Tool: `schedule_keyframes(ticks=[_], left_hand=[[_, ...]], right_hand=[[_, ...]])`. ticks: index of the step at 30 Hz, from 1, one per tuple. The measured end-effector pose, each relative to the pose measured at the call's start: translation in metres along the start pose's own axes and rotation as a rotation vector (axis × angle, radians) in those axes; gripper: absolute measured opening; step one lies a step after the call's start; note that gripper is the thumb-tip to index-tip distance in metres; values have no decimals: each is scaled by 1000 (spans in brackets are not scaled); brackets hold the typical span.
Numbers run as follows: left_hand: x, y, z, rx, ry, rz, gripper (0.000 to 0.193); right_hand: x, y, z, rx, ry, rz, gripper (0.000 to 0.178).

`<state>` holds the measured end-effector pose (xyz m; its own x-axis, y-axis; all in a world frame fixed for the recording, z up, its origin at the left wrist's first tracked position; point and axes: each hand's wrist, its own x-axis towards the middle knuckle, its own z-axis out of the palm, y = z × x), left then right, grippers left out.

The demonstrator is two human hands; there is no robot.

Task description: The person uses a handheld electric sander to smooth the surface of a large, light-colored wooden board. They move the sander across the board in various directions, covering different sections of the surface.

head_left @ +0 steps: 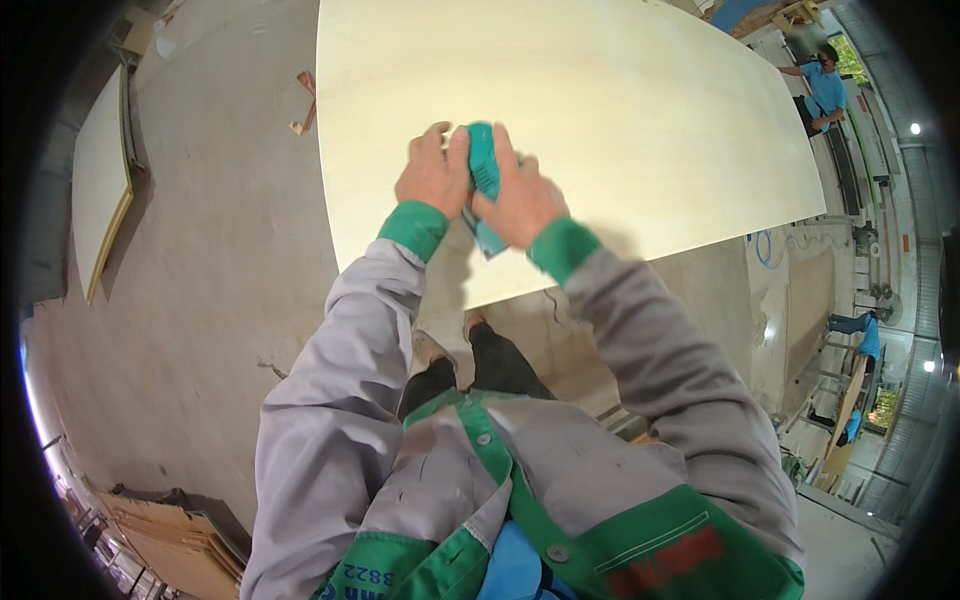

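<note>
Both hands are over a large pale cream board [570,120], near its close left part. Between them is a long, narrow teal tool [484,160], shaped like a hand block, with dark print on its side; its exact kind I cannot make out. My left hand [434,168] lies against its left side with fingers bent. On the other side, my right hand [522,195] grips it, the thumb toward its near end. A lighter blue-grey end shows below the hands, close to the board's surface. Motion slightly blurs the fingers.
Grey concrete floor [220,190] surrounds the board. Another panel [100,190] leans at the left, and brown sheets [170,540] are stacked at lower left. A person in a blue shirt [825,90] stands at the far right edge. A blue hose [764,248] lies to the right.
</note>
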<state>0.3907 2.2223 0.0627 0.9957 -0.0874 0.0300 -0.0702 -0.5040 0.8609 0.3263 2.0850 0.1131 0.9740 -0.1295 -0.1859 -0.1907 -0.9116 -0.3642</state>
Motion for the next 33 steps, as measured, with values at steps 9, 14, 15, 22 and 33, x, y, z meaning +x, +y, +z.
schedule_keyframes(ticks=[9, 14, 15, 22, 33], left_hand=[[-3, -140, -111, 48, 152, -217, 67], [-25, -205, -128, 29, 80, -579, 84], [-25, -211, -122, -31, 46, -715, 88], [-28, -215, -61, -42, -33, -640, 113], [-28, -170, -51, -125, 116, -753, 96]], right_hand=[[80, 164, -80, 21, 224, 360, 102], [-28, 224, -70, -27, 283, 422, 103], [-54, 226, -66, -35, 264, 409, 105], [-175, 154, -24, 12, 218, 111, 103], [121, 63, -50, 53, 111, 33, 103]])
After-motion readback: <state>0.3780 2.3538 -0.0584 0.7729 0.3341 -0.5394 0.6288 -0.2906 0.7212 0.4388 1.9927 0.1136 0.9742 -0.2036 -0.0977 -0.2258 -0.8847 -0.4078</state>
